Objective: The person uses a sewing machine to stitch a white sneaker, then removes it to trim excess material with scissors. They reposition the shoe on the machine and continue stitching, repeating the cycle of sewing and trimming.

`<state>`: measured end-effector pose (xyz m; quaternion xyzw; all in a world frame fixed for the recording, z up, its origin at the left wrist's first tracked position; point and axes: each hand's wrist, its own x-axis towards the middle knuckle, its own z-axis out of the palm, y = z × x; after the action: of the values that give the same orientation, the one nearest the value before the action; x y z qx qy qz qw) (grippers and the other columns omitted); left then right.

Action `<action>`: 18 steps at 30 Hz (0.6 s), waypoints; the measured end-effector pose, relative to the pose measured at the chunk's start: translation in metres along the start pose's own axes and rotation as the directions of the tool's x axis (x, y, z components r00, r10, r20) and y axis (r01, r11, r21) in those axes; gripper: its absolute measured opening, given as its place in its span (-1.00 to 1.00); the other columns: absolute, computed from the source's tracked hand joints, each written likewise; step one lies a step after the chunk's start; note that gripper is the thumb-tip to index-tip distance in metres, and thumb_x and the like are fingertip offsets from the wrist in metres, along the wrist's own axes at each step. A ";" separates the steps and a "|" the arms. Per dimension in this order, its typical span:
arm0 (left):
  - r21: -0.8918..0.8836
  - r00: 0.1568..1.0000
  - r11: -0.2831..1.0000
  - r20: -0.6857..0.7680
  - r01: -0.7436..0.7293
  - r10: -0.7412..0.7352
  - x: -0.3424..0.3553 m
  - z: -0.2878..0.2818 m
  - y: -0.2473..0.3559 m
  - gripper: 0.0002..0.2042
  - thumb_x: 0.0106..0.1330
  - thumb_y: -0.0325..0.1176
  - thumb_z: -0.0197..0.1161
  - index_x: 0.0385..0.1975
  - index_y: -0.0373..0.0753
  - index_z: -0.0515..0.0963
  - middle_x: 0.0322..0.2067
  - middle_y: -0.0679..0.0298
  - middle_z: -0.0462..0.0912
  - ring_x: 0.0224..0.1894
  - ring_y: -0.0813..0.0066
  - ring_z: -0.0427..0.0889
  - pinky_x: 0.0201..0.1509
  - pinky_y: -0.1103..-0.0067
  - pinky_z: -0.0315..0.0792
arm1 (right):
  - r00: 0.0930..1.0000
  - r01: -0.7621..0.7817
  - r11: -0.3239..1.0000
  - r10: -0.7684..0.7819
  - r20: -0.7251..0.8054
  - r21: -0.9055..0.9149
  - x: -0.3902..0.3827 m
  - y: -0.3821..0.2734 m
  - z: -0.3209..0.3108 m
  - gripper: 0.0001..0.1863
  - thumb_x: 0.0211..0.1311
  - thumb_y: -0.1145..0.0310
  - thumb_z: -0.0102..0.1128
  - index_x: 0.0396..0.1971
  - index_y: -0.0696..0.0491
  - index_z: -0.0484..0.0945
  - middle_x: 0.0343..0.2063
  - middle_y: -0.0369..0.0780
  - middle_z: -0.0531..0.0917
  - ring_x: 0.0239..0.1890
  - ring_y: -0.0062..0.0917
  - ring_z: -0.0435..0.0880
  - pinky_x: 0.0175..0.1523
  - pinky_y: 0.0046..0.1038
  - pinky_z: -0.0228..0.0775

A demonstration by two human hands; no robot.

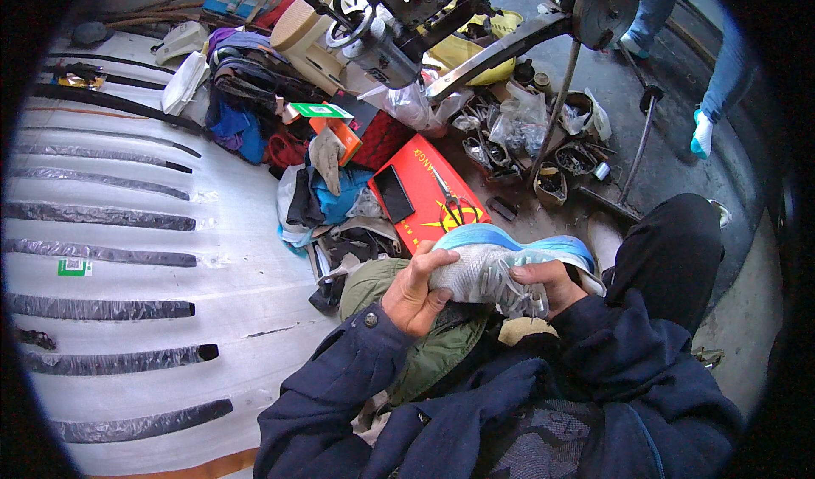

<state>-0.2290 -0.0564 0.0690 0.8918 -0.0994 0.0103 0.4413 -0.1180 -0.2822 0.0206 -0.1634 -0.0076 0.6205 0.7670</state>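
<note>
Between my two hands, above my lap, is a white mesh sneaker [477, 273] with a blue sole and white laces. It lies on its side, sole turned away from me. My left hand [416, 295] grips the toe end, thumb and fingers closed round it. My right hand [550, 287] is closed on the middle, its thumb pressing beside the laces; its other fingers are mostly hidden. Just beyond the sneaker lies a red box [431, 166], bearing a black phone [393, 194] and a pair of scissors [454, 207].
A metal hand-cranked machine [382, 50] stands ahead. Right of the box are several small containers and bags of parts [501, 148]. At left, wrapped black strips [102, 216] line a white panel. Piled cloth and bags [242, 80] sit beyond. Another person's legs [726, 76] show at far right.
</note>
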 end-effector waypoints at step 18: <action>0.001 1.000 1.000 -0.016 0.002 -0.002 0.001 0.004 -0.001 -0.52 0.38 -0.38 0.17 0.27 -0.20 0.23 0.01 -0.14 0.44 0.01 -0.14 0.50 0.17 0.23 0.38 | 0.999 -0.015 0.993 0.009 -0.050 -0.118 0.000 -0.007 0.005 -0.16 0.00 0.15 0.29 0.34 0.21 0.36 0.18 -0.07 0.60 0.16 -0.30 0.63 0.32 -0.35 0.37</action>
<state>-0.2283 -0.0593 0.0661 0.8919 -0.0948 0.0170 0.4418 -0.1124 -0.2828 0.0268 -0.2240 -0.0245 0.6194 0.7520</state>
